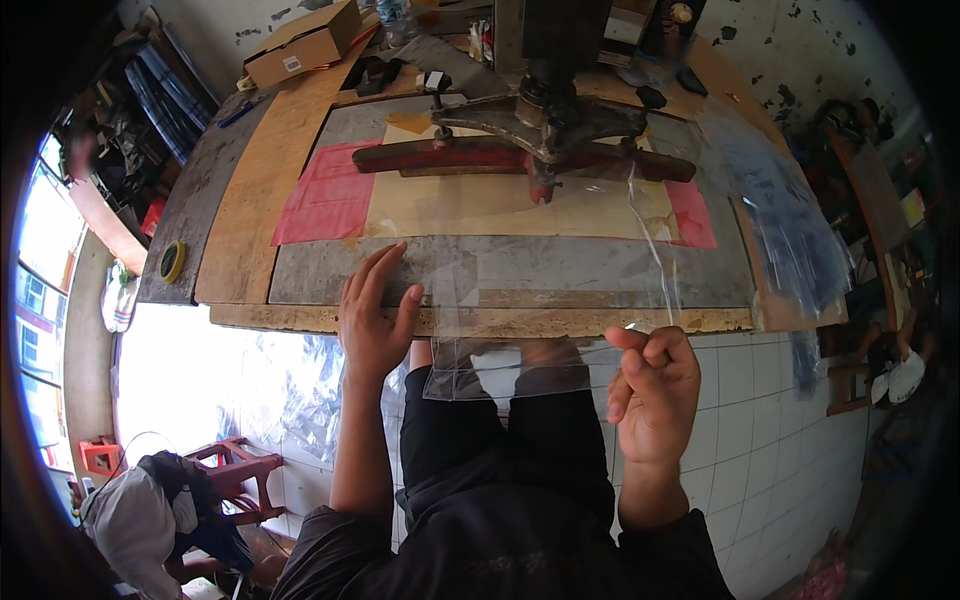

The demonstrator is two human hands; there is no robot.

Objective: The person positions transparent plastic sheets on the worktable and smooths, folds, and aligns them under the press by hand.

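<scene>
The right hand (655,385) pinches the clear, thin plastic sheet (545,320); left of it, the left hand (378,310) spreads open, empty.

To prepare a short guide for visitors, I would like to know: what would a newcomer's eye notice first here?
Probably the dark metal press, standing over the far part of the table. Beneath it, pink patches flank a pale sheet. Nearer, clear plastic hangs over the front edge, between the open left hand and the curled right hand.
</scene>
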